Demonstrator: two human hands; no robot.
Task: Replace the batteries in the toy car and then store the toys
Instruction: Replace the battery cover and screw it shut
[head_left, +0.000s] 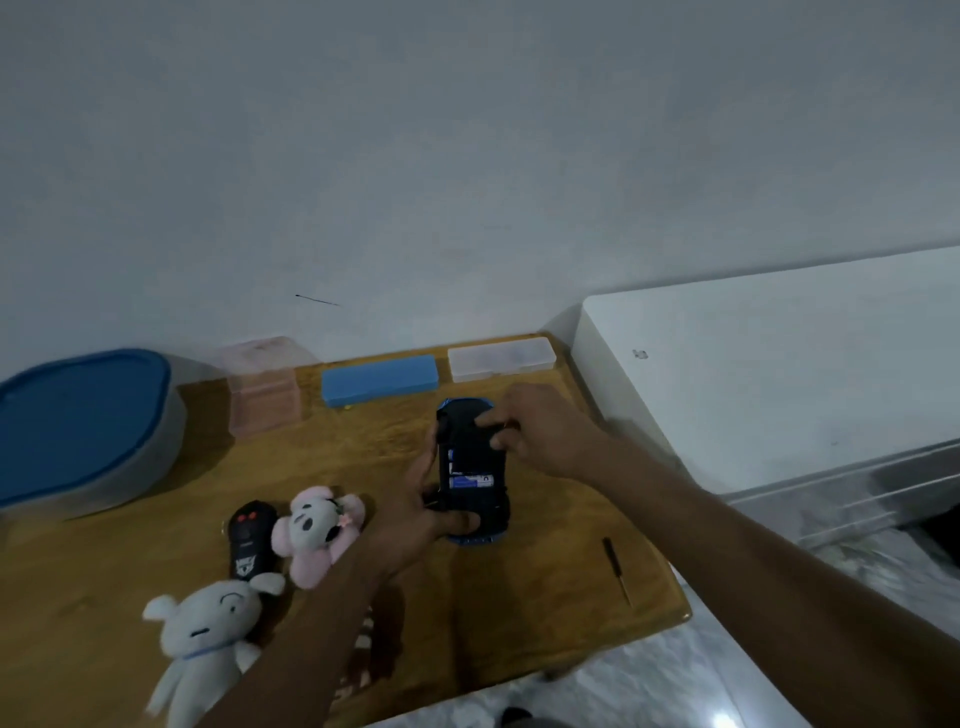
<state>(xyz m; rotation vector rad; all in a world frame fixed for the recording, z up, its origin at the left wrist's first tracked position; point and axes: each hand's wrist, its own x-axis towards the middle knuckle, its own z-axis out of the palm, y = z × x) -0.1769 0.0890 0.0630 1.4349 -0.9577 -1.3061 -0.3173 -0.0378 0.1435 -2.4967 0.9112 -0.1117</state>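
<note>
The blue toy car (470, 467) lies upside down on the wooden table (545, 597), its black underside up. A battery (471, 481) with a blue and white label shows in the open compartment. My left hand (421, 514) grips the car's near end, thumb across the underside. My right hand (540, 434) holds the far end, fingers curled on the black underside. A black remote control (252, 540) lies left of the car. A small screwdriver (617, 571) lies near the table's right edge.
A pink plush (319, 525) and a white plush (208, 639) lie at the front left. A blue-lidded tub (83, 431), a pink clear box (265, 397), a blue case (379, 380) and a clear case (501, 359) line the back. A white appliance (769, 389) stands on the right.
</note>
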